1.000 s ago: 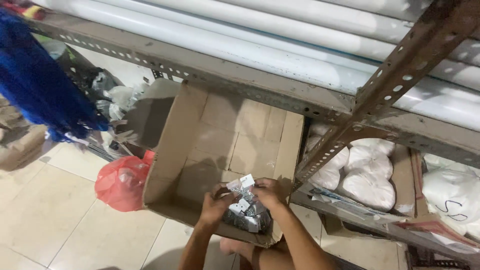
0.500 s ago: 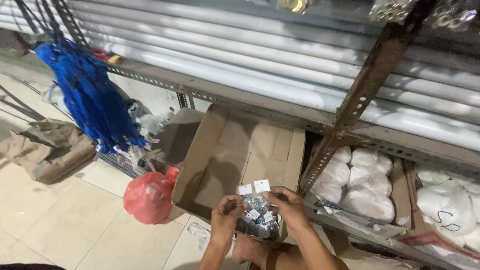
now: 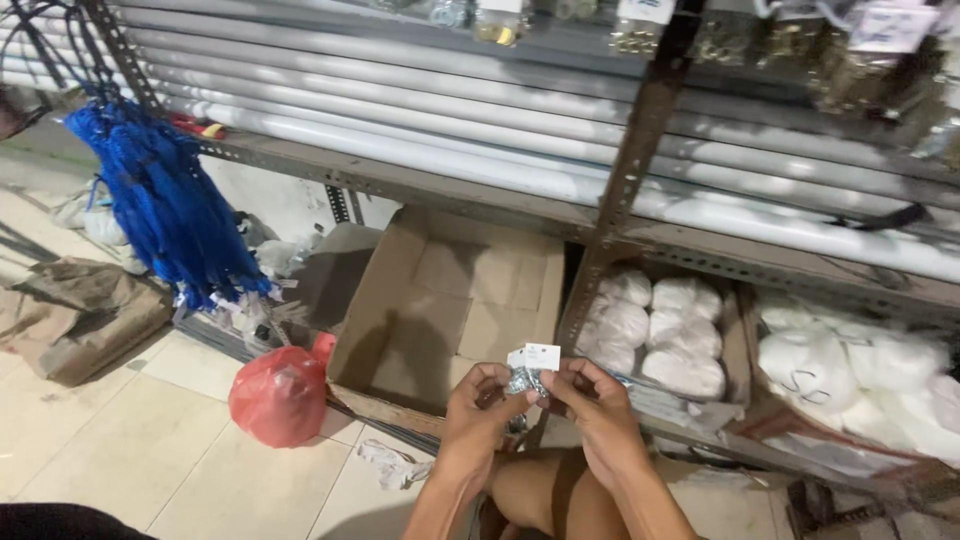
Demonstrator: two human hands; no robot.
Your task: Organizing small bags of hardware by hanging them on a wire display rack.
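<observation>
Before shelving (image 3: 620,215), both hands' grips (closed) pinch small packets (image 3: 527,372).

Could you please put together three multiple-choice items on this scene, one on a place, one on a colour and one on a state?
1. Where is the red plastic bag?
A. on the floor left of the cardboard box
B. inside the box
C. on the shelf

2. What colour is the bundle of netting hanging at the left?
A. green
B. blue
C. yellow

3. How is the small packet of metal parts held?
A. lying in the box
B. in one hand only
C. between the left hand and right hand

Answers: 1 A, the bag sits on tiles beside the box; 2 B, it is plainly blue; 3 C, fingers of both hands pinch it.
</observation>
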